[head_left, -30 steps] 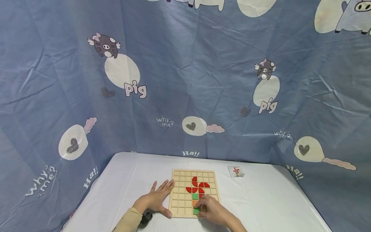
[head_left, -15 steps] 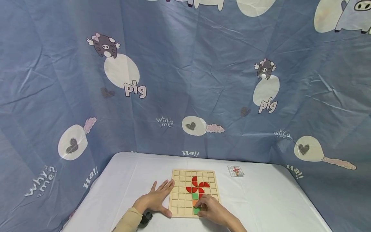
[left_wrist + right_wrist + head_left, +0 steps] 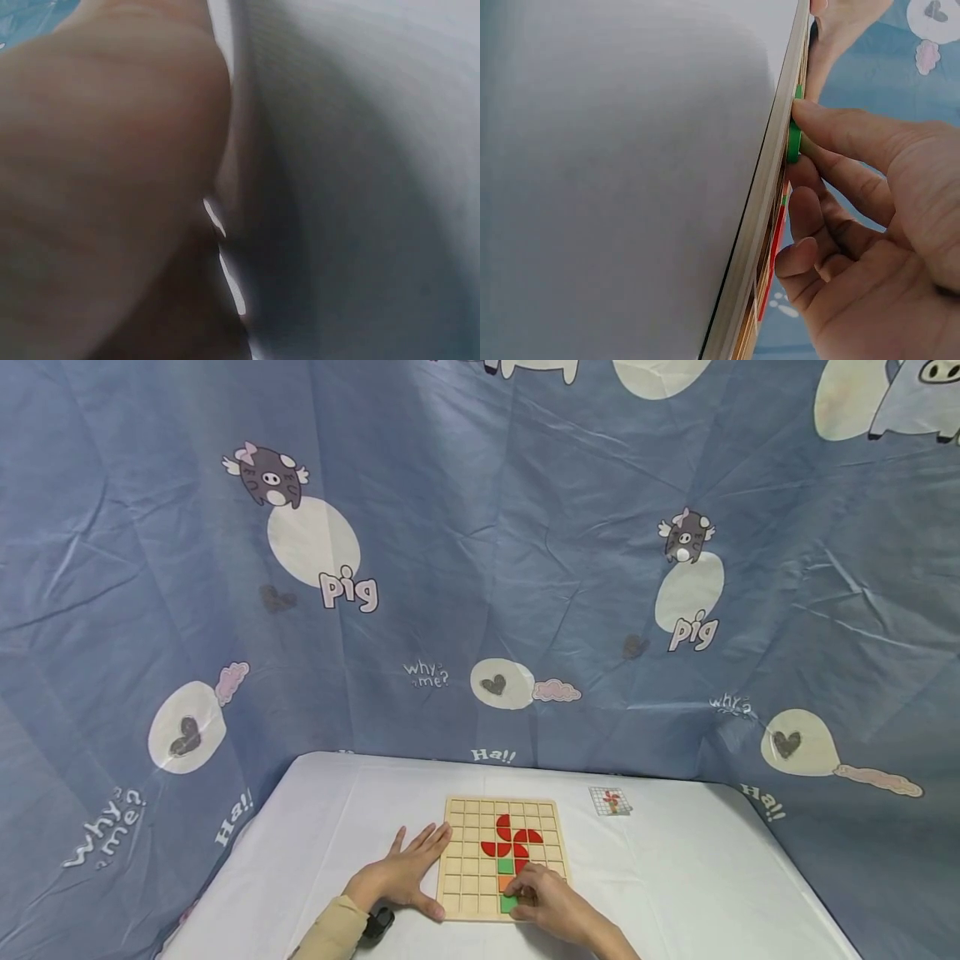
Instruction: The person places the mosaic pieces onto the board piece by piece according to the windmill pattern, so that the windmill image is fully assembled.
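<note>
A square wooden grid board (image 3: 461,863) lies on the white-covered table. Spread flat, my left hand (image 3: 401,878) rests at its left edge, fingertips and thumb by the rim. My right hand (image 3: 555,906) pinches a green square tile (image 3: 507,904) at the board's near row; in the right wrist view thumb and fingers meet that tile (image 3: 794,141). Above it in the same column sit an orange tile (image 3: 506,883) and another green tile (image 3: 506,866). Several red quarter-round pieces (image 3: 504,849) form a pinwheel farther up. The right hand partly hides one red piece.
A small card (image 3: 610,801) with a printed grid and pinwheel picture lies on the table (image 3: 675,868) to the board's right. A blue patterned curtain (image 3: 420,610) stands around the table's back and sides. The left wrist view holds mostly blurred skin and cloth.
</note>
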Tool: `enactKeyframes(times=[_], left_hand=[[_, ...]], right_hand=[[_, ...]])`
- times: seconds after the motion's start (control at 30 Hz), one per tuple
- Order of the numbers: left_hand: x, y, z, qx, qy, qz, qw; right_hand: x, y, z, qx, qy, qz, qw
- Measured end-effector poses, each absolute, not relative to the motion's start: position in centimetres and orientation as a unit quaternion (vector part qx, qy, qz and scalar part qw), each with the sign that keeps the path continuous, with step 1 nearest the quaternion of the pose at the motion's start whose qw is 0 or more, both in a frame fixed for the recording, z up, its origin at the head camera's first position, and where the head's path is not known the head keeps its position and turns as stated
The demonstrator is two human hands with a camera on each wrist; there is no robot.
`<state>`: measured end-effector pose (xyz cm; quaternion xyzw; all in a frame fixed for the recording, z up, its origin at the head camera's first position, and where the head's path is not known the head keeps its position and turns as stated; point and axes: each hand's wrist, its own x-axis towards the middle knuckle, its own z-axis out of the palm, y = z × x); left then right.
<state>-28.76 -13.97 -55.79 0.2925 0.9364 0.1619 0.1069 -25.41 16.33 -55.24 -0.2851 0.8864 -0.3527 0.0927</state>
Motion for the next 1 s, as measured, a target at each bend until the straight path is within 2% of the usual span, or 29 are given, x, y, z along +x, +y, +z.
enactKeyframes(times=[0.33, 1.0], left_hand=[[-28.75, -13.85, -55.58, 0.291, 0.936, 0.164, 0.11], [-28.55, -13.92, -55.48, 0.285, 0.938, 0.162, 0.115]], right_hand=[[-25.46, 16.43, -55.11, -0.256, 0.89, -0.362, 0.103], [-25.5, 16.51, -55.1, -0.285, 0.894, -0.336, 0.078]])
